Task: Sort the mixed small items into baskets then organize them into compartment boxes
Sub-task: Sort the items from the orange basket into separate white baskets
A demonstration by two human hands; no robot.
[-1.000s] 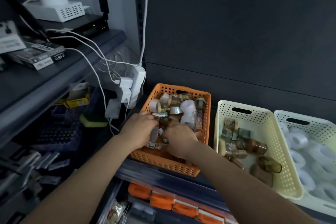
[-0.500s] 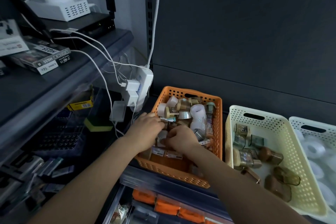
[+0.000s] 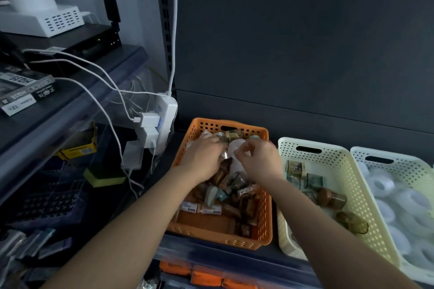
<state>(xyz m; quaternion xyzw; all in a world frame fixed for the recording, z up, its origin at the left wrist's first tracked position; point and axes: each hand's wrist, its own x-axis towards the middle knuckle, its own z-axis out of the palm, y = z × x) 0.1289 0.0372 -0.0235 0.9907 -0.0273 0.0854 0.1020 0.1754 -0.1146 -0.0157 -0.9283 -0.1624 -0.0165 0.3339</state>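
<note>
On shelf [image 3: 234, 256], orange basket [image 3: 223, 239] far end | left hand [image 3: 202, 162], right hand [image 3: 261, 163] close together among mixed items [image 3: 225, 197], grips cannot tell | cream basket [image 3: 361, 195], white basket [image 3: 404, 166] part-filled | sorting seems midway; boxing ahead

Two arms are seen through the head camera, each cut off by the lower edge of the picture. The left hand [image 3: 202, 161] and the right hand [image 3: 261, 162] are uncovered. The left forearm [image 3: 131, 230] and the right forearm [image 3: 328, 241] are likewise shown bare along their whole visible length. Both forearms are rendered smooth and slender, and are broadened toward the bottom edge by the wide-angle lens. Finer details, such as the fingernails, cannot be made out.
</note>
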